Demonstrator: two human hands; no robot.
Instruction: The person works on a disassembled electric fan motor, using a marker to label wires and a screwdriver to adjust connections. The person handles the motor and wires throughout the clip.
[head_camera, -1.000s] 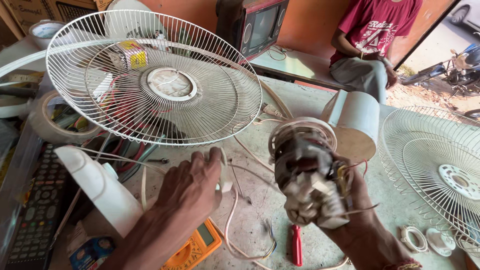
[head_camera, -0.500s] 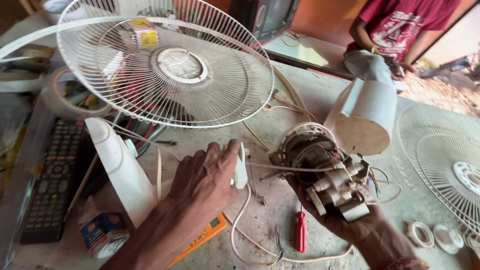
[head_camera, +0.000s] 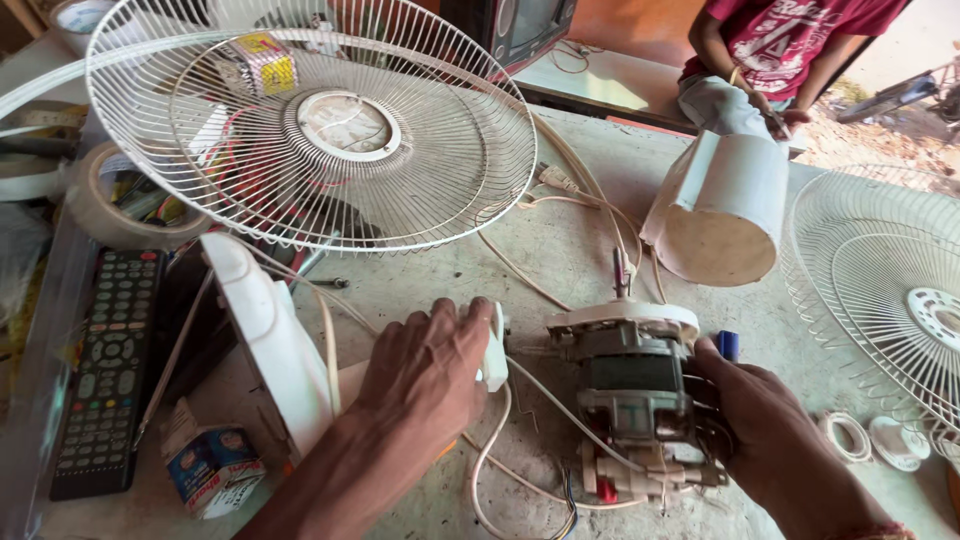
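The fan motor (head_camera: 630, 400) stands upright on the counter (head_camera: 590, 230), low and a bit right of the middle of the frame. The right hand (head_camera: 770, 430) wraps its fingers around the motor's side, gripping it so it does not tip over. The left hand (head_camera: 425, 375) lies flat on the counter with its fingers bent over a small white plug (head_camera: 494, 345), pressing it down so the white wire (head_camera: 490, 455) stays put. A round fan cage (head_camera: 300, 120) rests tilted at the upper left. A white cover (head_camera: 720, 205) lies on its side at the upper right, near the motor. A remote (head_camera: 105, 365) lies at the left.
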